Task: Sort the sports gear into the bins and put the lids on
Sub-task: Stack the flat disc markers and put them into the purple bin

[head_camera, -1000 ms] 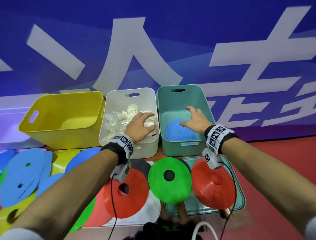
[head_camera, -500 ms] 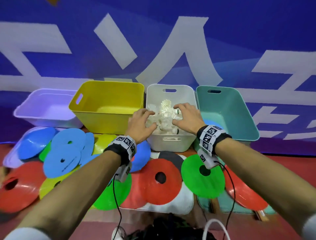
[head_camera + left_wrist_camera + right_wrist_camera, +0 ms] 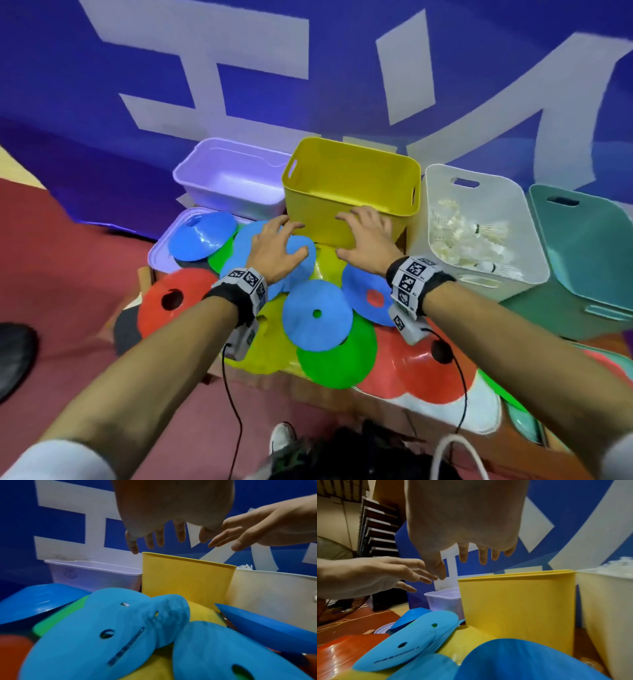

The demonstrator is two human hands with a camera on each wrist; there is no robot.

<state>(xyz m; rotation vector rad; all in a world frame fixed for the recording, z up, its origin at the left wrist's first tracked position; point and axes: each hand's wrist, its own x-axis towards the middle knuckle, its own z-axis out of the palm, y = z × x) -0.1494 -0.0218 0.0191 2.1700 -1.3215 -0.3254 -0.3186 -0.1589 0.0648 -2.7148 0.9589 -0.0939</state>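
Neither grip holds anything: your left hand (image 3: 274, 251) and right hand (image 3: 366, 245) hover palm-down, fingers spread, above the flat blue disc cones (image 3: 317, 315) piled before the yellow bin (image 3: 352, 192). Your forearms hide part of the pile. Feathery shuttlecocks (image 3: 466, 236) fill the white bin (image 3: 442, 178); the teal bin (image 3: 592, 246) is cut off at the edge.

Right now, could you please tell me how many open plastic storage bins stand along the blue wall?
4, side by side: lilac plastic bin leftmost, yellow plastic bin, white plastic bin holding shuttlecocks, and teal plastic bin rightmost. Others may sit beyond the frame.
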